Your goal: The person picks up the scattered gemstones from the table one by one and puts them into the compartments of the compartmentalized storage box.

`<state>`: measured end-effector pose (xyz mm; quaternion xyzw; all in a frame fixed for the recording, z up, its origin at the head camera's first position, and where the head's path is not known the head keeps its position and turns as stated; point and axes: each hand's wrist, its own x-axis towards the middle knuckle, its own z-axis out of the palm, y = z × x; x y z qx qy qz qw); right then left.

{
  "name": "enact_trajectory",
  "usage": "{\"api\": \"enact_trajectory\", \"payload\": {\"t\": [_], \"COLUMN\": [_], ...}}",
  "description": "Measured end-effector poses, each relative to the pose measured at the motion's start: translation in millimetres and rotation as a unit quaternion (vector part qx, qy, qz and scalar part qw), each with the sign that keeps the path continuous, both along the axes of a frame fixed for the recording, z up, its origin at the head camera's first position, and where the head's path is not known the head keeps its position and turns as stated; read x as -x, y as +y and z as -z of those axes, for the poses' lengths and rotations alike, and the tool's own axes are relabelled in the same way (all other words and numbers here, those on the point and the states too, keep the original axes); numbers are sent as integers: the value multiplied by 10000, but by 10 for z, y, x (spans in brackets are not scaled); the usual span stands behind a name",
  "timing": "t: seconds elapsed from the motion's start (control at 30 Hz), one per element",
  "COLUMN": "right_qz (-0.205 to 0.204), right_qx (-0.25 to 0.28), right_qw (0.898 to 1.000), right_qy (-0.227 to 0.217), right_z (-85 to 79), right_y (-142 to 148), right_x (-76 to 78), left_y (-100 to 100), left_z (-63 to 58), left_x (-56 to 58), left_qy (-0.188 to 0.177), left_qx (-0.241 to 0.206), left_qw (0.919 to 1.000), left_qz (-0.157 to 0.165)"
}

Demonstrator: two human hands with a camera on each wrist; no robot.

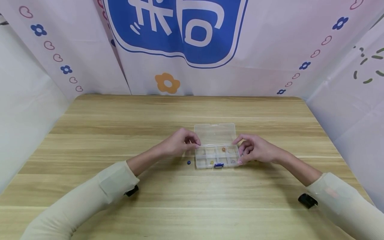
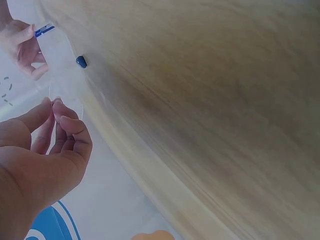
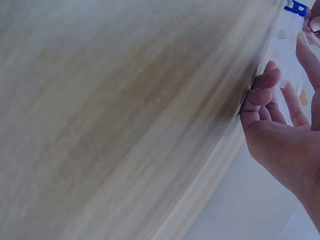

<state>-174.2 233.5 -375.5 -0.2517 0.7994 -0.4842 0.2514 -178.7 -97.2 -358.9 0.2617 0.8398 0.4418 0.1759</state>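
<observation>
A clear plastic compartment box (image 1: pixel 206 156) lies on the table with its lid (image 1: pixel 214 134) raised at the back. My left hand (image 1: pixel 183 142) is at the box's rear left corner, thumb and forefinger pinched together. Between those fingertips a small dark piece (image 2: pixel 53 103) barely shows; its kind is hidden. My right hand (image 1: pixel 255 148) grips the box's right end, thumb at the front corner and forefinger at the rear. An orange piece (image 1: pixel 223 149) and a yellow piece (image 1: pixel 211 162) lie in separate compartments. A small dark blue stone (image 2: pixel 81 62) rests on the table left of the box.
At the box's front edge is a blue latch (image 1: pixel 219 165). The wooden table (image 1: pixel 192 206) reaches back to a white printed curtain (image 1: pixel 261 66). Black devices, a left one (image 1: pixel 131 191) and a right one (image 1: pixel 307 200), sit under the wrists.
</observation>
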Motion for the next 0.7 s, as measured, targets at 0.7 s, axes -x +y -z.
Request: {"api": "enact_trajectory", "payload": {"t": [0.7], "right_qz": [14], "right_qx": [-27], "right_qw": [10000], "right_qy": [-25], "right_z": [-10], "right_y": [-8], "right_x": [-5], "left_y": [-212], "left_z": [51], "left_x": [-58], "left_qy": [343], "left_qx": [-62], "left_qw": [9993], "left_qz": [115]}}
